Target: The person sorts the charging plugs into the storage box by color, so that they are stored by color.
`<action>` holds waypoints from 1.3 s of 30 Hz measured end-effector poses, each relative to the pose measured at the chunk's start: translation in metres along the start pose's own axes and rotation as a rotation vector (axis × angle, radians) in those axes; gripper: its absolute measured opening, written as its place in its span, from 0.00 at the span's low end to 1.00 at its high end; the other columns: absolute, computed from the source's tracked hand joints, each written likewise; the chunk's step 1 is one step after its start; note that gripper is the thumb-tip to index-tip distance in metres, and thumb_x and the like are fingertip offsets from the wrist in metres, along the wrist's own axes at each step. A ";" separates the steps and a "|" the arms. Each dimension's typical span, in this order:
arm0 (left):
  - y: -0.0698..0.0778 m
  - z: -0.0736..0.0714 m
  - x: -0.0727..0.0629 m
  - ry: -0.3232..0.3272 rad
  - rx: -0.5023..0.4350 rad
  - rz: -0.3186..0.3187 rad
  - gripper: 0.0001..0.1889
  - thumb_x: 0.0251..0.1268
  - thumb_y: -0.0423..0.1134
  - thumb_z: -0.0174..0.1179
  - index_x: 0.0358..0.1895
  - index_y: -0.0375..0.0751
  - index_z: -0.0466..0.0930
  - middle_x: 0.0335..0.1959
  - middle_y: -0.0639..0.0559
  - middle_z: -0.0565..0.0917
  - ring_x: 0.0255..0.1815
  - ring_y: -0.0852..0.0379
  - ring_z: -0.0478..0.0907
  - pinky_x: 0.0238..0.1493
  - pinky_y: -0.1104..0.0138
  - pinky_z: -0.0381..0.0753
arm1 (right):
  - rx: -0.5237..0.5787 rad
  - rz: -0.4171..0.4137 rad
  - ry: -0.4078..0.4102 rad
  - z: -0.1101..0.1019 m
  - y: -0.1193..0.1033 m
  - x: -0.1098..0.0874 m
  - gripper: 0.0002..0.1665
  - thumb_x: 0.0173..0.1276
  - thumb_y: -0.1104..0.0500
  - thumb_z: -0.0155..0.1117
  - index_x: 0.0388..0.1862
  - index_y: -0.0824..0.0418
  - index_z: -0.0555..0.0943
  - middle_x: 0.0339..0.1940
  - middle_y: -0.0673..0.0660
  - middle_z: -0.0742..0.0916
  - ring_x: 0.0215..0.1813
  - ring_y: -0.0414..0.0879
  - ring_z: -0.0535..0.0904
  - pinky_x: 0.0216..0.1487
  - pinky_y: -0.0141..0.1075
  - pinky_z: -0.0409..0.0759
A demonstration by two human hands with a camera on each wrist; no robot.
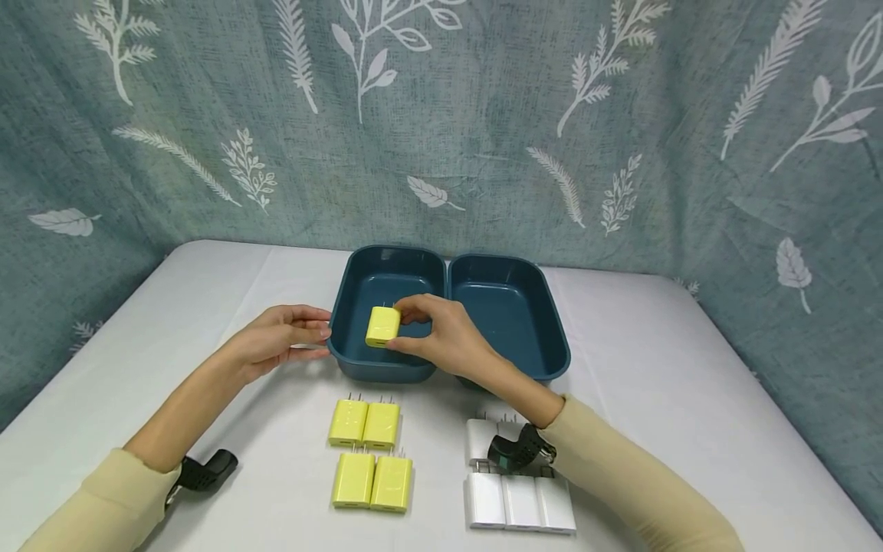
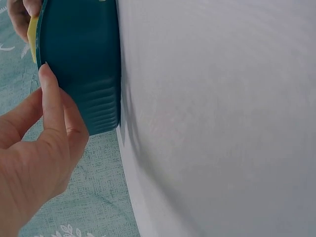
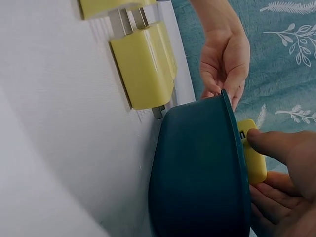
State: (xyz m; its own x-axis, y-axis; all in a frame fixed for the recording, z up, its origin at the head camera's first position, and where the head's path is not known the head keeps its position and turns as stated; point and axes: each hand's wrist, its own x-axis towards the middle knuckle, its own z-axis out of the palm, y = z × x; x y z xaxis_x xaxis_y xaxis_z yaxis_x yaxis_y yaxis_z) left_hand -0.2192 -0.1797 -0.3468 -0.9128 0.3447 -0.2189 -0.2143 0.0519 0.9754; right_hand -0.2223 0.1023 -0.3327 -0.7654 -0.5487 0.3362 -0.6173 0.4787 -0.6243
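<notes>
A yellow USB wall charger (image 1: 382, 327) is pinched between the thumb and fingers of my right hand (image 1: 448, 333). It is held over the left blue bin (image 1: 386, 373), its prongs pointing away from me. In the right wrist view the charger (image 3: 255, 153) shows just past the bin's rim, its port near the thumb. My left hand (image 1: 283, 341) touches the left side of that bin, fingers extended, fingertips at the rim. The left wrist view shows those fingertips against the bin's outer wall (image 2: 84, 64).
A second blue bin (image 1: 507, 318) adjoins the left one. Several yellow chargers (image 1: 354, 480) lie in two rows in front of the left bin. Several white chargers (image 1: 522, 502) lie in two rows to the right, partly under my right forearm. A patterned curtain (image 1: 441, 153) hangs behind the white table (image 1: 276, 506).
</notes>
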 end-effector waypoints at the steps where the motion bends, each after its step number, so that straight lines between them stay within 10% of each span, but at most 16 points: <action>1: 0.000 0.000 0.000 0.002 0.000 0.001 0.24 0.74 0.24 0.50 0.68 0.19 0.58 0.45 0.45 0.76 0.45 0.57 0.81 0.55 0.58 0.83 | -0.004 -0.001 -0.007 0.001 0.000 0.002 0.30 0.59 0.57 0.78 0.58 0.64 0.80 0.51 0.57 0.85 0.52 0.53 0.82 0.55 0.47 0.83; 39: -0.001 0.001 -0.002 -0.010 -0.012 0.000 0.24 0.75 0.25 0.49 0.69 0.20 0.56 0.49 0.42 0.74 0.46 0.57 0.80 0.55 0.60 0.83 | -0.105 0.154 -0.254 0.032 -0.003 0.043 0.27 0.59 0.55 0.78 0.54 0.66 0.82 0.48 0.60 0.87 0.48 0.48 0.85 0.47 0.28 0.84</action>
State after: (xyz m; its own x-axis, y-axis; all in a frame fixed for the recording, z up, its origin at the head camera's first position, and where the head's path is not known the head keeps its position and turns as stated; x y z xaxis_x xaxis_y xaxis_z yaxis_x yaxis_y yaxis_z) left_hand -0.2167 -0.1792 -0.3468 -0.9092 0.3543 -0.2188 -0.2186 0.0411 0.9750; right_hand -0.2477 0.0550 -0.3387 -0.7897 -0.6116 0.0487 -0.5233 0.6300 -0.5738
